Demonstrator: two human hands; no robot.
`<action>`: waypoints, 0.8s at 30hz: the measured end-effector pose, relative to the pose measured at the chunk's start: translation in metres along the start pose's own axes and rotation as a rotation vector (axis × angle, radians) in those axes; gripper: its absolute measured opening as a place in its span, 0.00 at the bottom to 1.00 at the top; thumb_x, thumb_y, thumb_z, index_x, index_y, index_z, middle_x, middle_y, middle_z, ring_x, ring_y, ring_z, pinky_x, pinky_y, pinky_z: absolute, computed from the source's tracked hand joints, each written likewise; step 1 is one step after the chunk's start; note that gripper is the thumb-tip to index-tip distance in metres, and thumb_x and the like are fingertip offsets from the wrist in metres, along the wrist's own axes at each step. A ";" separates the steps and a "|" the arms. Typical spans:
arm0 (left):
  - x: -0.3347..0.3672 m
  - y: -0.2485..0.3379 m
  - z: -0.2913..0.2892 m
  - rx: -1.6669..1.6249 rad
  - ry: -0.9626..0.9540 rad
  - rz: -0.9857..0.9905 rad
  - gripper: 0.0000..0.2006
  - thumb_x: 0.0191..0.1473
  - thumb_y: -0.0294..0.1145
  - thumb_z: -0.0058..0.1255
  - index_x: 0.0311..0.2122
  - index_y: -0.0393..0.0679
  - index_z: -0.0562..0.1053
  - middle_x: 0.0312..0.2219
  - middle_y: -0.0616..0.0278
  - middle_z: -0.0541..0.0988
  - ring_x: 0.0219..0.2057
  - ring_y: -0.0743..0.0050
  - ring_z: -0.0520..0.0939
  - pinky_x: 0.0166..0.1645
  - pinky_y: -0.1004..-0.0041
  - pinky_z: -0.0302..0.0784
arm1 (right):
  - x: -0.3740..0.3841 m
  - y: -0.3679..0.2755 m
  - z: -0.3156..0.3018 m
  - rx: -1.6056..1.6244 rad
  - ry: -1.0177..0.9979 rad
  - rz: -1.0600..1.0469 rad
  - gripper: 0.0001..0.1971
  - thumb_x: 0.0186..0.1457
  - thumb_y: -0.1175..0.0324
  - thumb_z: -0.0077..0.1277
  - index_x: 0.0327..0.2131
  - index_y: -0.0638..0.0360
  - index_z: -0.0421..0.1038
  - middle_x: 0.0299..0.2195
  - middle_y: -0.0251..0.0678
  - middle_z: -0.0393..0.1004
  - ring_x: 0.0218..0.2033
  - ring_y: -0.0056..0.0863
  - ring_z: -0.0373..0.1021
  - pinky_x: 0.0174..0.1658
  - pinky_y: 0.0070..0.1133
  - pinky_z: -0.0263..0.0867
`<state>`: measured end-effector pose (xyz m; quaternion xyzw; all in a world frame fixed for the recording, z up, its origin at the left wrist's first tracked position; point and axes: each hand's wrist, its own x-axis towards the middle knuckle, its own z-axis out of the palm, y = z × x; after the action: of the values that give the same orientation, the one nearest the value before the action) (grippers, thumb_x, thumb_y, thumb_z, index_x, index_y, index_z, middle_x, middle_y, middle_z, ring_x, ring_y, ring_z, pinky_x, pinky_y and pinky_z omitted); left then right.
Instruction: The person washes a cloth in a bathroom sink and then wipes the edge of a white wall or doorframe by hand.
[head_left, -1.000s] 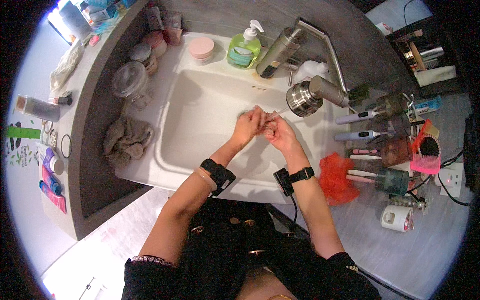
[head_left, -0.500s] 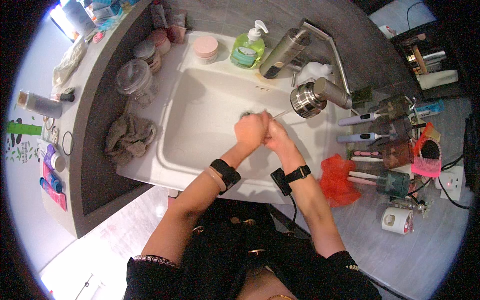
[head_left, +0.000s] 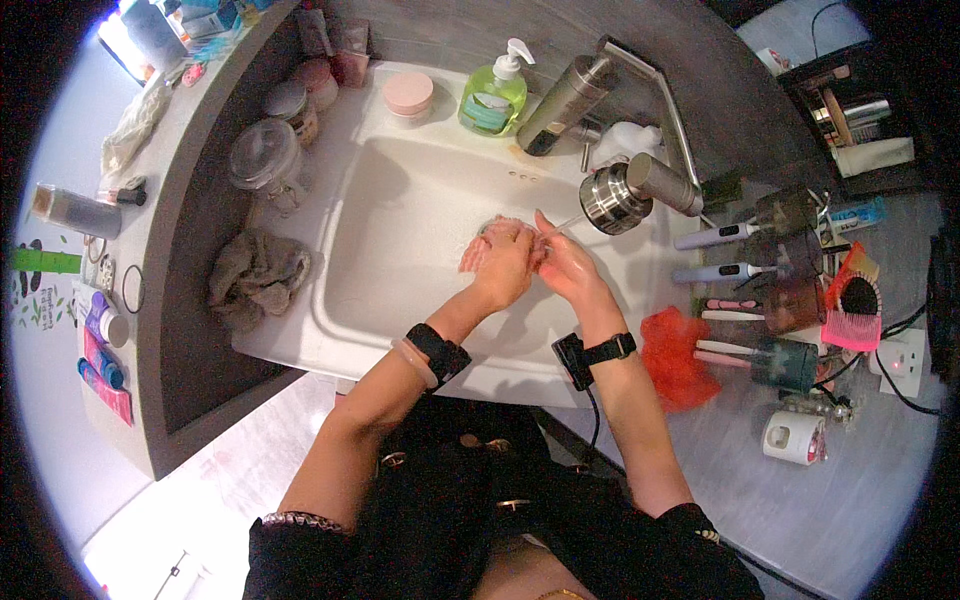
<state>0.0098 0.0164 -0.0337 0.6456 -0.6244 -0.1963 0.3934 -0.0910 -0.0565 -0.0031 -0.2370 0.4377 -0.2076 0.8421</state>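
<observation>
Over the white sink's basin (head_left: 400, 290), we see the left hand (head_left: 505, 270) and the right hand (head_left: 570, 268) touching. The right thumb stands raised; the other fingers overlap, and we cannot tell whether they grasp anything. The faucet (head_left: 615, 198) reaches over the sink's right side, its thin water stream (head_left: 567, 225) meeting our hands. We have a green soap bottle (head_left: 492, 100) on the sink's far rim and a grey cloth (head_left: 260, 280) on its left ledge.

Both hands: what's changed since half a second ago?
The left hand and right hand, bunched together before, have loosened: the right thumb stands apart and fingers extend leftward. Unchanged: the shiny cylindrical metal faucet head and its thin water stream.
</observation>
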 end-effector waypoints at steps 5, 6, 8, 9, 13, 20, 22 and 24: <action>-0.014 0.003 0.011 -0.063 -0.066 0.157 0.18 0.37 0.19 0.40 0.39 0.35 0.66 0.35 0.40 0.68 0.38 0.45 0.69 0.45 0.58 0.62 | 0.027 0.008 -0.043 -0.137 0.090 -0.011 0.07 0.48 0.74 0.46 0.32 0.65 0.68 0.28 0.34 0.70 0.25 0.21 0.66 0.26 0.17 0.60; -0.013 0.004 0.005 -0.063 -0.069 0.158 0.18 0.37 0.19 0.40 0.39 0.35 0.66 0.35 0.40 0.68 0.38 0.45 0.69 0.45 0.58 0.62 | 0.029 0.007 -0.050 -0.111 0.066 -0.004 0.05 0.44 0.76 0.48 0.28 0.65 0.68 0.25 0.34 0.70 0.23 0.22 0.66 0.23 0.16 0.60; -0.010 0.001 -0.009 -0.523 -0.102 -0.192 0.17 0.38 0.18 0.40 0.39 0.34 0.67 0.33 0.43 0.71 0.33 0.51 0.74 0.40 0.63 0.68 | 0.035 0.016 -0.051 -0.084 0.085 -0.070 0.04 0.45 0.76 0.46 0.28 0.65 0.67 0.24 0.34 0.70 0.22 0.22 0.66 0.21 0.16 0.60; -0.011 -0.006 -0.005 -0.367 0.079 -0.243 0.13 0.44 0.24 0.40 0.38 0.33 0.68 0.28 0.47 0.74 0.27 0.55 0.76 0.34 0.68 0.71 | 0.035 0.019 -0.048 -0.059 0.103 -0.134 0.04 0.47 0.76 0.43 0.27 0.65 0.67 0.24 0.34 0.70 0.21 0.22 0.66 0.20 0.15 0.59; -0.002 -0.040 0.011 -0.244 0.358 -0.329 0.14 0.53 0.36 0.37 0.35 0.35 0.69 0.23 0.51 0.74 0.24 0.61 0.76 0.31 0.71 0.71 | 0.010 0.006 -0.011 -0.108 -0.156 -0.107 0.07 0.51 0.73 0.38 0.26 0.65 0.66 0.23 0.35 0.69 0.20 0.22 0.66 0.20 0.15 0.59; 0.008 -0.034 0.011 -0.749 -0.130 -0.809 0.25 0.53 0.52 0.32 0.35 0.35 0.67 0.27 0.47 0.73 0.31 0.54 0.75 0.36 0.65 0.68 | 0.013 0.001 -0.019 0.022 -0.249 -0.010 0.11 0.56 0.65 0.35 0.30 0.60 0.65 0.22 0.35 0.68 0.23 0.24 0.66 0.23 0.20 0.62; 0.009 -0.021 0.012 -0.787 -0.107 -0.799 0.24 0.53 0.51 0.35 0.35 0.35 0.66 0.28 0.46 0.73 0.32 0.52 0.75 0.36 0.63 0.68 | 0.020 0.004 -0.029 0.091 -0.337 0.031 0.10 0.56 0.65 0.35 0.29 0.58 0.65 0.22 0.34 0.68 0.24 0.24 0.66 0.25 0.21 0.63; 0.008 -0.010 0.006 -0.499 0.127 -0.523 0.20 0.51 0.45 0.40 0.34 0.33 0.64 0.27 0.42 0.73 0.31 0.47 0.74 0.36 0.62 0.68 | 0.018 0.009 -0.004 0.221 0.107 0.055 0.10 0.56 0.64 0.35 0.27 0.56 0.64 0.23 0.30 0.67 0.27 0.24 0.66 0.30 0.24 0.66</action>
<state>0.0129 0.0062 -0.0436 0.6784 -0.3456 -0.3958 0.5134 -0.0841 -0.0597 -0.0221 -0.1190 0.4626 -0.2436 0.8441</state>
